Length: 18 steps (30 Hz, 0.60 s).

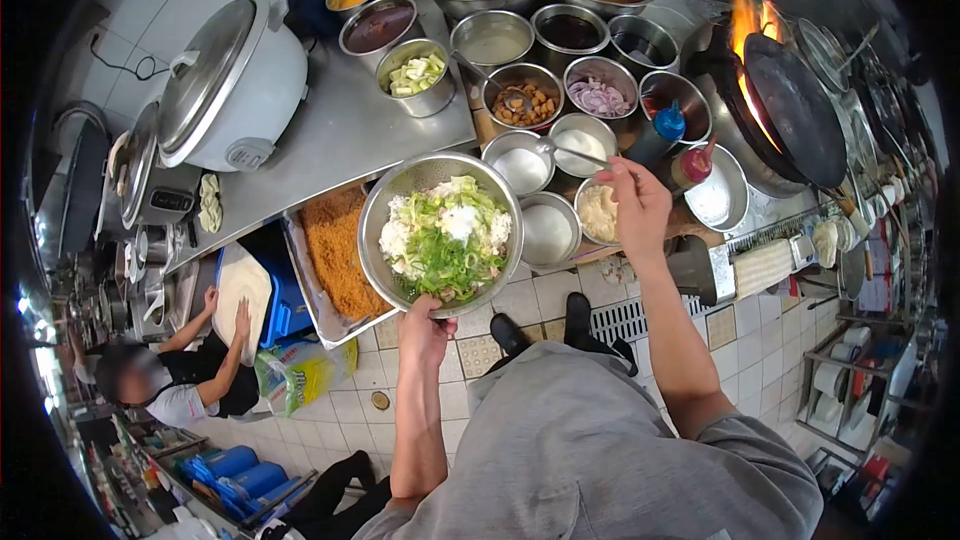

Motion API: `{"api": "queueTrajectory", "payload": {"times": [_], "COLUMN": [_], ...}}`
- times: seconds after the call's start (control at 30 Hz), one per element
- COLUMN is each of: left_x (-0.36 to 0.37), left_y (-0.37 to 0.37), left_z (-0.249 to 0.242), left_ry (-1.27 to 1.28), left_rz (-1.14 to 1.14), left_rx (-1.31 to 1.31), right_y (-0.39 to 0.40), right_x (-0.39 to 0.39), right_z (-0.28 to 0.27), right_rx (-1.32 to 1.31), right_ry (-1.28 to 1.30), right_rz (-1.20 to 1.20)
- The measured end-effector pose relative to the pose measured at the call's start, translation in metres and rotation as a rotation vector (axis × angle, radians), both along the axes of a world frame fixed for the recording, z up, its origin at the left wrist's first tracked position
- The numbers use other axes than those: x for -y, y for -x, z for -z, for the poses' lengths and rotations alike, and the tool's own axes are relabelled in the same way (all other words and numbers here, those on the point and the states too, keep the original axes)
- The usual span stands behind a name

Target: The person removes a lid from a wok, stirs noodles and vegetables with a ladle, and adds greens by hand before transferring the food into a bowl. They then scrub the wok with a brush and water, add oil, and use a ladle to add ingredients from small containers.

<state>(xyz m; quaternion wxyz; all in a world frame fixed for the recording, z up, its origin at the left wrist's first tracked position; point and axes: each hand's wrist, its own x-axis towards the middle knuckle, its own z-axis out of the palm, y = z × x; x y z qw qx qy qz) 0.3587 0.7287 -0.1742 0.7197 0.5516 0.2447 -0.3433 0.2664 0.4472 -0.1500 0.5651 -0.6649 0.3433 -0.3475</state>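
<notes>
My left hand [425,335] is closed on the near rim of a metal colander [398,183]. The colander holds white rice [402,240], chopped greens [440,265] and a small heap of white powder [459,222] on top. Between the fingers of my right hand [638,205] is the handle of a metal spoon [580,154]. Its head lies over the rims between two metal pots of white seasoning [522,170]; whether anything is in it I cannot make out. Below my right fingers stands a pot of pale yellowish paste [600,212].
Pots of sliced shallots [598,95], brown chunks [520,100] and dark sauces stand behind. Flames [755,20] rise by a black wok [795,110] at right. A rice cooker [235,80] and a tray of orange crumbs [337,250] are left. Another person [190,380] works at far left.
</notes>
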Motion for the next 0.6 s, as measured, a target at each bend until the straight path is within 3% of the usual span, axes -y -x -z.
{"api": "queueTrajectory", "payload": {"times": [0.07,0.13,0.27,0.43,0.6], "left_x": [0.001,0.002,-0.004,-0.014,-0.008], "left_y": [-0.001,-0.001,0.001,0.001,-0.002], "left_z": [-0.004,-0.010,-0.007,0.001,0.000], "left_ry": [0.016,-0.006,-0.008,-0.038,-0.044], "left_rz": [0.013,0.003,0.003,-0.010,0.008], "left_rx": [-0.009,-0.018,0.016,0.031,0.039], "right_y": [-0.010,-0.020,-0.034,-0.028,0.001], "right_x": [-0.007,-0.014,-0.013,-0.001,-0.002], "right_z": [0.012,0.024,0.048,0.052,-0.004], "right_rx": [0.025,-0.217,-0.297,-0.096,0.115], "right_ry": [-0.041,0.116,0.197,-0.138,-0.376], "right_rz": [0.017,-0.101,-0.182,-0.081,-0.170]}}
